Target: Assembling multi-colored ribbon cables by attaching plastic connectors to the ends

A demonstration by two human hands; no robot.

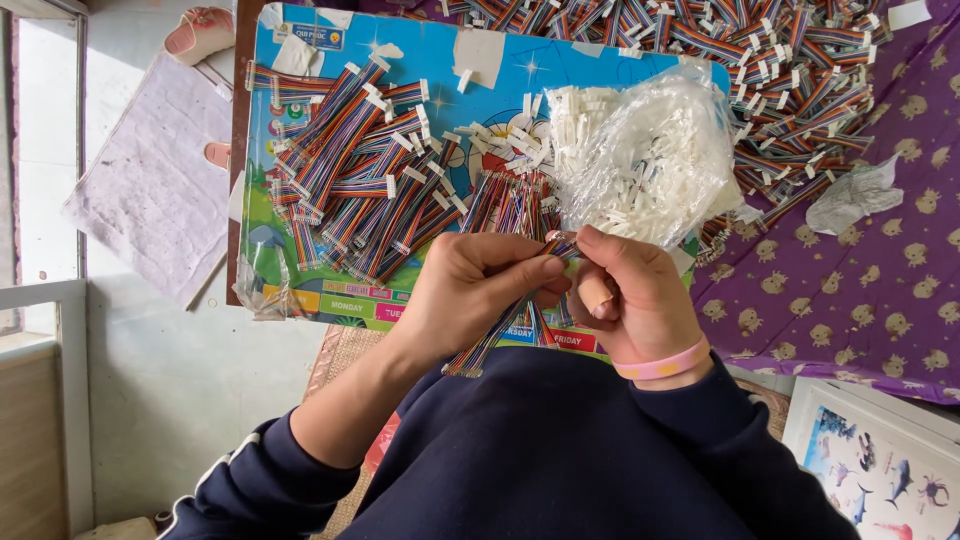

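Note:
My left hand (475, 290) grips a short multicoloured ribbon cable (497, 337); its loose end hangs toward my dark blue sweater. My right hand (630, 295), with a pink wristband and a plaster on one finger, pinches the cable's upper end (560, 243) right against my left fingertips. Whether a white connector sits between the fingers is hidden. Just above the hands lies a clear plastic bag of small white connectors (645, 160). A heap of ribbon cables with white connectors (360, 170) covers the blue cartoon board (500, 85).
A larger pile of finished ribbon cables (780, 70) lies at the top right on a purple patterned cloth (880, 280). A crumpled clear bag (855, 195) sits on the cloth. A grey mat (150, 170) and pink slippers (200, 30) lie on the floor at left.

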